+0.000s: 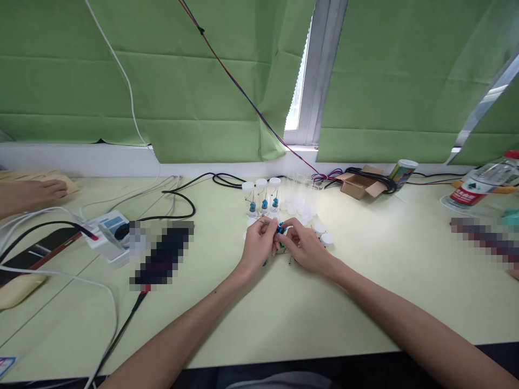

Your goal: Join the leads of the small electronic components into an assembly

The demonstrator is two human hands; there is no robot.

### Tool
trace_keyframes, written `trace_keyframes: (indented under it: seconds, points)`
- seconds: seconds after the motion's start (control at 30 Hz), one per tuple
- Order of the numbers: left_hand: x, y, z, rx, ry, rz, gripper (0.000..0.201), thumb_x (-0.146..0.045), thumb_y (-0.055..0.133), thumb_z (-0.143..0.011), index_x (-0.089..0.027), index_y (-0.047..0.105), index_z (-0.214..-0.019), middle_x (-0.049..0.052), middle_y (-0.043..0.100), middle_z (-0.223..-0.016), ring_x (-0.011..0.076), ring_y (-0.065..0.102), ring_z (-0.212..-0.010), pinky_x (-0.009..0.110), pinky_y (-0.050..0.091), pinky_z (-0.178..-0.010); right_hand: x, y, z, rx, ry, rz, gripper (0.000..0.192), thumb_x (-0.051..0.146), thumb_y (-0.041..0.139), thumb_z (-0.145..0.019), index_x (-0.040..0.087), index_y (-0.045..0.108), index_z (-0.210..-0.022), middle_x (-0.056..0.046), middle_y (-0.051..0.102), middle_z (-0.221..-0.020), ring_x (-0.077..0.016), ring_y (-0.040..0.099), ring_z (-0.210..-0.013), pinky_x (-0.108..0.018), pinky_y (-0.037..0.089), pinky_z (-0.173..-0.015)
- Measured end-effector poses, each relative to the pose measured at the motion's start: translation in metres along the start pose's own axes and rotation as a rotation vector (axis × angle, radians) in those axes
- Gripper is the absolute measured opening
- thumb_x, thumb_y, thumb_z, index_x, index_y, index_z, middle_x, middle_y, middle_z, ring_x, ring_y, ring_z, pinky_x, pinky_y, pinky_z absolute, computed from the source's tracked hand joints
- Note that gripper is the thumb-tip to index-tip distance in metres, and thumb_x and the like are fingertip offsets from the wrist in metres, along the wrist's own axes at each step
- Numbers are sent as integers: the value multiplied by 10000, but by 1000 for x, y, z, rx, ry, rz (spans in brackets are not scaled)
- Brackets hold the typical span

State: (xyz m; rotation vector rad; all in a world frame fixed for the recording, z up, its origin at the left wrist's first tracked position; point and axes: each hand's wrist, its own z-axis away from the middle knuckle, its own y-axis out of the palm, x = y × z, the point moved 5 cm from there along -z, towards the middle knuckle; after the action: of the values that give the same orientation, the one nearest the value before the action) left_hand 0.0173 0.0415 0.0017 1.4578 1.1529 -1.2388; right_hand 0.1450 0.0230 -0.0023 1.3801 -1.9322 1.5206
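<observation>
Our left hand point(259, 243) and right hand point(305, 247) meet at the middle of the pale green table point(284, 313), fingertips drawn together around a small blue component point(280, 229) with thin wire leads. Both hands seem to pinch it from opposite sides, though the part is so small that we cannot tell exactly which fingers grip it.

Just behind our hands stand three capped clear vials point(263, 198), each with a similar blue piece inside. To their right is a cluster of empty clear vials point(298, 186), and loose white caps point(320, 232) lie about our right hand.

The main risk, as we judge it, is the part slipping out of the pinch. It is tiny, and if it dropped among the caps it could roll or bend a lead. The leads themselves look thin, so squeezing or twisting too hard might kink them.

The capped vials stand upright and close to our knuckles, so a careless forward move could topple them.

The black cables point(178, 197) that loop across the table to our left lie apart from the work, but a wide elbow swing could snag them.

At the far left edge another person's hand point(34, 192) rests on the table, well apart from ours.
</observation>
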Motion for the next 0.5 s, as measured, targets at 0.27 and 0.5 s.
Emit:
trace_keyframes:
  seconds: [0.27, 0.5]
  points:
    - [3, 1, -1, 11, 9, 3, 312, -473, 595, -852, -199, 514, -727, -41, 514, -505, 100, 518, -449, 215, 406, -442, 2, -2, -1, -8, -29, 54, 192, 310, 367, -1007, 211, 513, -931, 33, 536, -636, -142, 485, -568, -276, 361, -603]
    - [1, 0, -1, 5, 8, -10, 307, -472, 589, -856, -200, 516, -734, -38, 519, -510, 101, 518, -445, 217, 403, -435, 0, -2, -1, -17, -4, 37, 193, 338, 379, -1003, 216, 515, -942, 41, 527, -622, -140, 484, -560, -271, 364, -595]
